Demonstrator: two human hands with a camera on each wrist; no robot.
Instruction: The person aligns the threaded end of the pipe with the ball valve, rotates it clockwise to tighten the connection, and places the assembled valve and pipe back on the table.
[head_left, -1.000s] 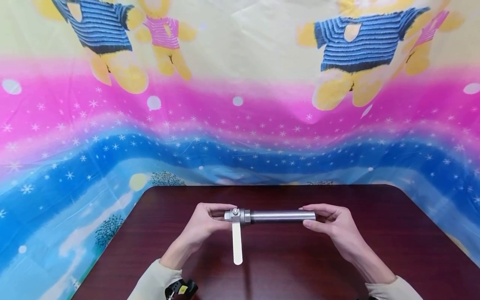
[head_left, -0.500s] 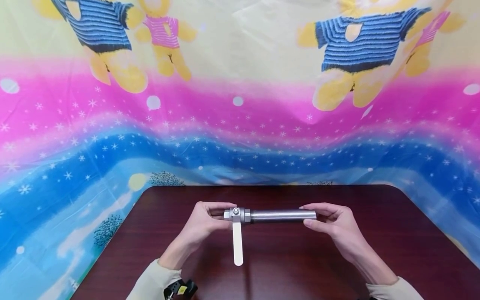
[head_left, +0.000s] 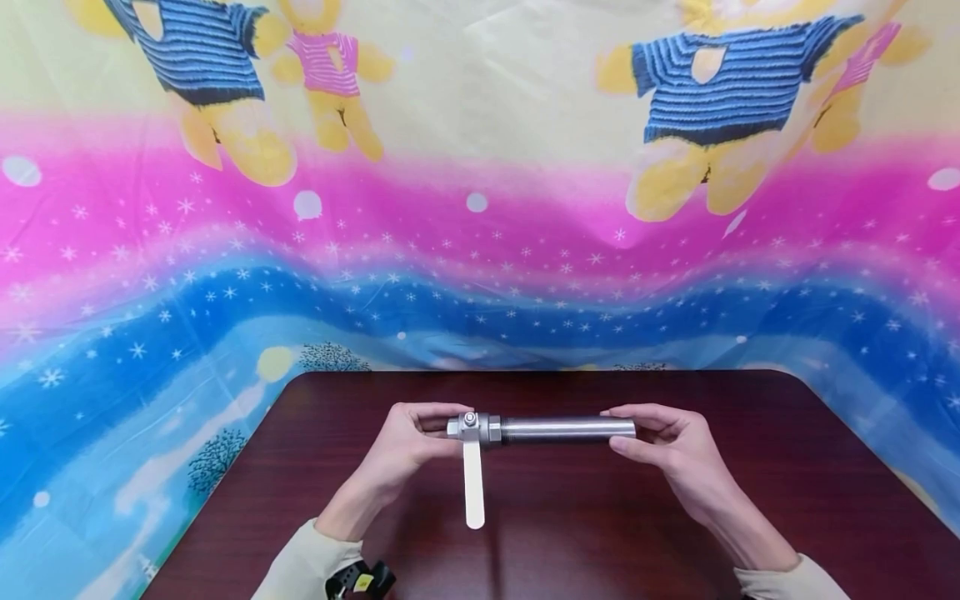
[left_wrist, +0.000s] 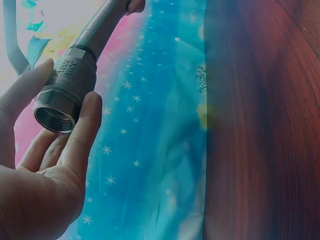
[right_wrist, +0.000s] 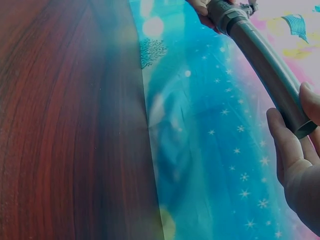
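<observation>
Over the last second the smooth, silver-grey metal pipe [head_left: 566, 428] has slid slightly to the right together with the right hand [head_left: 678, 446], and a little more thread now shows at its left end. Behind everything hangs a cloth backdrop [head_left: 525, 225] in cream, pink and blue, printed with yellow bears in striped jumpers, white snowflakes and small trees; its lower part meets the far edge of a dark reddish-brown, wood-grained bench [head_left: 570, 542] with rounded corners. Pale cream sleeves [head_left: 307, 562] reach in from the near side. The left hand [head_left: 397, 450] pinches the open end of the valve between thumb and fingers, partly covering it in the head view; the right hand pinches the pipe's plain end the same way. Pipe and valve are held roughly level above the bench, between the hands. The valve is a stubby grey metal ball valve [head_left: 480, 429] with hexagonal ends and an internally threaded mouth; from its top a pale, flat, round-ended lever [head_left: 474, 487] points toward the person. A small black device [head_left: 382, 575] at the left cuff bears a yellow label [head_left: 364, 581], too small to read. On the valve's side, raised lettering [left_wrist: 68, 66] reads "1000" and, less clearly, "WOG".
</observation>
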